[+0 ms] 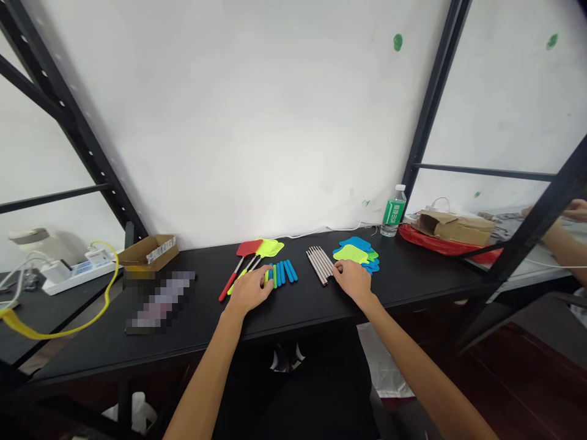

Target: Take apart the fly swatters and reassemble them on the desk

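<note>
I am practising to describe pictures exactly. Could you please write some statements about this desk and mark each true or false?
1. The left hand is at the row of short blue and green handles. True.
2. The metal rods lie to the left of the red swatter. False: they lie to its right.
3. A bottle with a green label stands upright. True.
4. The right hand is holding the bottle. False: its fingers are beside the rods.
</note>
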Demonstrator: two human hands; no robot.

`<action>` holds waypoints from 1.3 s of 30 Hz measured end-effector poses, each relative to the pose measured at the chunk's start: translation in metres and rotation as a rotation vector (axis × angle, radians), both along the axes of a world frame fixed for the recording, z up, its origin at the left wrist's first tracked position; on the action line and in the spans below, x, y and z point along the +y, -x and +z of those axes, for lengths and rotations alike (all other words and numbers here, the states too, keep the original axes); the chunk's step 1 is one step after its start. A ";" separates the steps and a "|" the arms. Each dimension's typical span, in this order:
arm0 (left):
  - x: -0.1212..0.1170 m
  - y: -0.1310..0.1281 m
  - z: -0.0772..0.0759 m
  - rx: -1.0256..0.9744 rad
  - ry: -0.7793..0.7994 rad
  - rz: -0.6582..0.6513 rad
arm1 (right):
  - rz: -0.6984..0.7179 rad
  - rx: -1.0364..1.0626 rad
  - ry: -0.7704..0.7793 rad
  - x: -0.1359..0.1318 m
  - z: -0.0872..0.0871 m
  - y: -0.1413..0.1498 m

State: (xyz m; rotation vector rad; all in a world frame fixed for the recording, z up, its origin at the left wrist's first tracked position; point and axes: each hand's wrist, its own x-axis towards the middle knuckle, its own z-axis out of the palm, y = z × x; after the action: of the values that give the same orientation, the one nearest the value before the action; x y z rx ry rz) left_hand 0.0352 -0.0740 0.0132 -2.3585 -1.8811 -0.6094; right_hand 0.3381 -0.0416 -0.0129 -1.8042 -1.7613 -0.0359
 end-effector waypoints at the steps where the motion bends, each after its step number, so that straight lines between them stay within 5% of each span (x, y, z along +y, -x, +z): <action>1: 0.000 0.000 0.000 -0.002 0.002 0.000 | 0.002 -0.001 0.006 0.001 0.001 -0.001; 16: 0.001 -0.001 -0.001 0.044 0.042 0.022 | 0.030 -0.079 0.378 0.020 0.029 -0.003; 21: 0.002 0.000 -0.002 0.036 0.044 0.033 | 0.090 0.022 0.395 0.028 0.029 -0.009; 25: 0.004 0.003 -0.005 0.008 0.016 0.065 | 0.191 0.267 0.387 0.032 0.017 -0.020; 32: 0.007 0.007 -0.008 -0.083 -0.130 0.053 | 0.356 1.148 0.253 0.025 0.006 -0.019; 39: 0.011 0.006 -0.013 -0.147 -0.228 -0.177 | 0.417 1.352 0.185 0.012 0.015 0.001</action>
State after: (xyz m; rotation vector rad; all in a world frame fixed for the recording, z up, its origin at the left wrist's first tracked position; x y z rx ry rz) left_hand 0.0292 -0.0626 0.0005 -2.4019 -1.5631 -0.9819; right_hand 0.3374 -0.0291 0.0018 -0.9834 -1.0372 1.2280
